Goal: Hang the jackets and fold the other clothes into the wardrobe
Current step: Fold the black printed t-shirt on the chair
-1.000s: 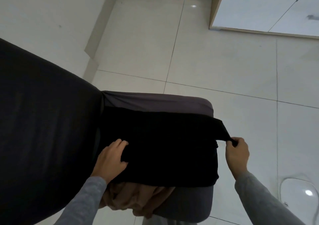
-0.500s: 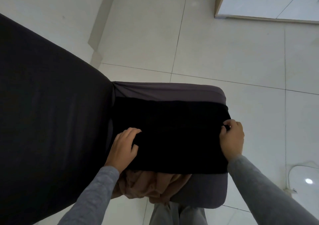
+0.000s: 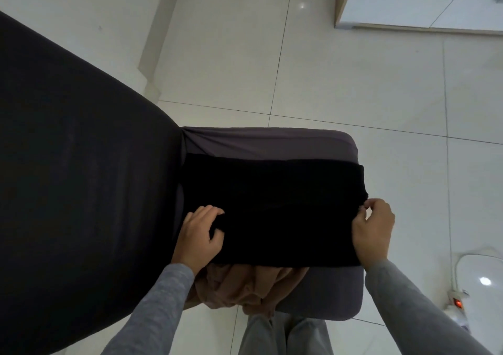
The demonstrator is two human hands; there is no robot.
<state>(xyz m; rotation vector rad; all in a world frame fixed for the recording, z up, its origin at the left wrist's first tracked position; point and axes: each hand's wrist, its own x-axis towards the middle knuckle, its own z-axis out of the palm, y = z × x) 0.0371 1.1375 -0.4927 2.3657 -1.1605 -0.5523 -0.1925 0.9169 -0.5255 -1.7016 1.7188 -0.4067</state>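
Note:
A black garment (image 3: 275,207) lies folded into a flat rectangle across the seat of a dark grey chair (image 3: 272,142). My left hand (image 3: 200,239) grips its left near corner, fingers curled over the cloth. At the garment's right edge my right hand (image 3: 373,229) pinches the cloth between thumb and fingers. A crumpled pinkish-tan garment (image 3: 245,286) sticks out from under the black one at the seat's near edge.
The chair's tall dark back (image 3: 76,180) fills the left side. White floor tiles (image 3: 340,82) spread around. A white wardrobe base (image 3: 419,3) stands at the top right. A power strip with a red light (image 3: 458,303) and a cable lie on the floor at the lower right.
My right hand has brought the stretched-out end of the black garment in onto the seat's right edge. The left hand has stayed on the left corner. The view has shifted slightly.

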